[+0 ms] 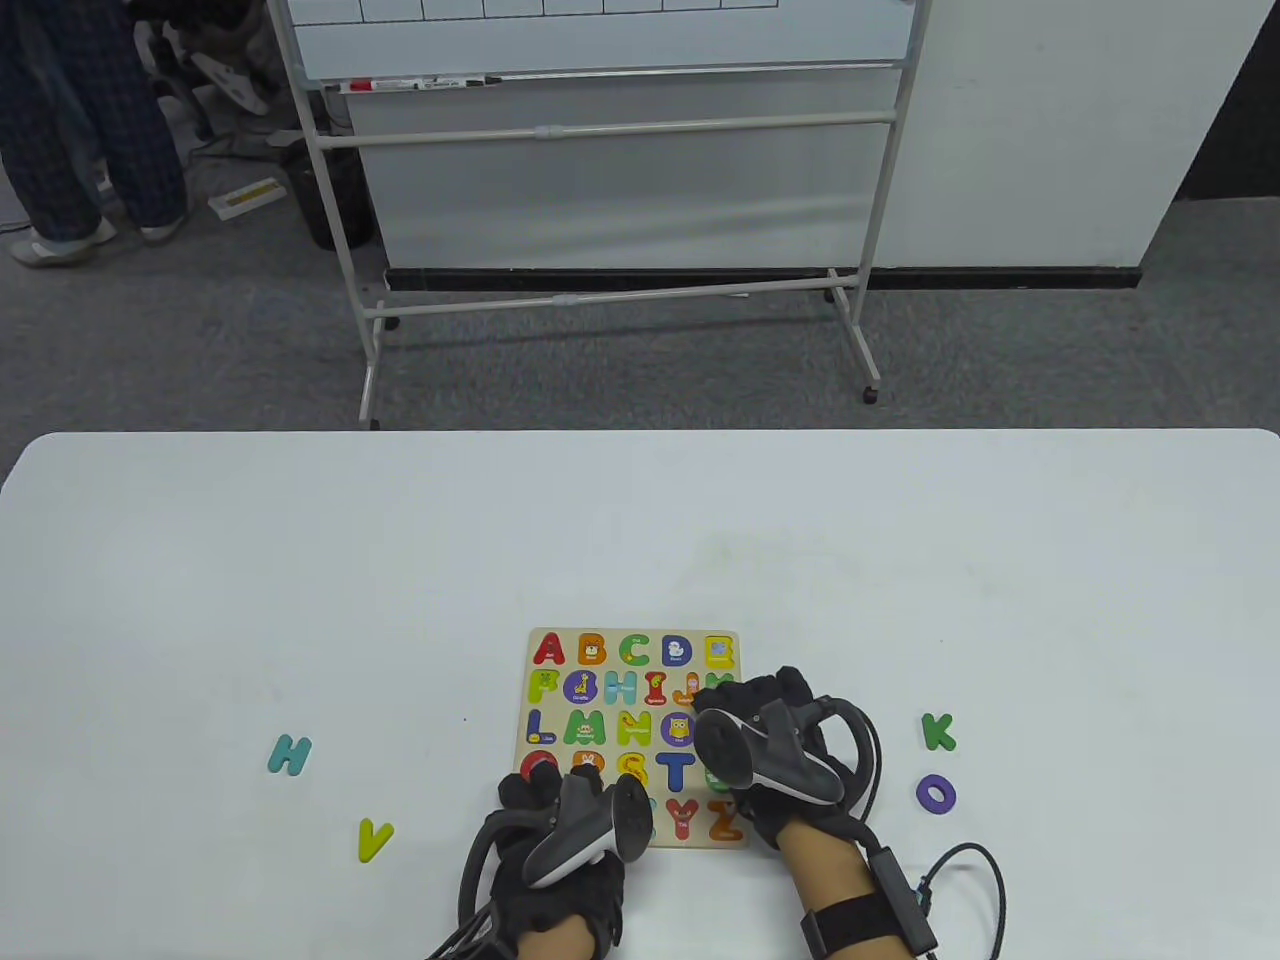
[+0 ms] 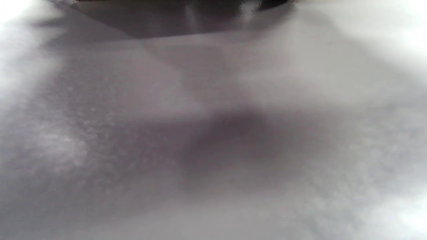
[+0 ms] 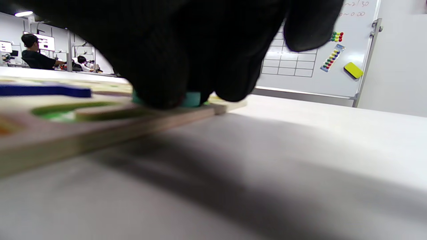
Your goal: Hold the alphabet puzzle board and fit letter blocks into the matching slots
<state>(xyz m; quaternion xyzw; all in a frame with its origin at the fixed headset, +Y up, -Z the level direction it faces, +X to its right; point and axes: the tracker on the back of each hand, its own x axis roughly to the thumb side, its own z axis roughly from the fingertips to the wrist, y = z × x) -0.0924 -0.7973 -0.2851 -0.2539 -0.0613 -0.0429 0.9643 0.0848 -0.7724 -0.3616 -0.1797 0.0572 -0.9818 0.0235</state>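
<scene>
The wooden alphabet puzzle board (image 1: 600, 700) lies flat on the white table (image 1: 640, 540), most slots filled with coloured letters. My left hand (image 1: 545, 800) rests on the board's near left corner. My right hand (image 1: 760, 715) is over the board's right side. In the right wrist view its gloved fingers (image 3: 186, 60) press a teal letter block (image 3: 191, 99) down onto the board (image 3: 100, 126); which letter it is stays hidden. Loose letters lie on the table: a teal H (image 1: 290, 754), a yellow V (image 1: 374, 839), a green K (image 1: 938, 731) and a purple O (image 1: 936, 794).
A whiteboard on a wheeled stand (image 1: 610, 150) stands beyond the table's far edge, and a person's legs (image 1: 80, 130) show at the far left. The left wrist view shows only blurred table surface (image 2: 213, 133). A cable (image 1: 960, 880) trails from my right wrist.
</scene>
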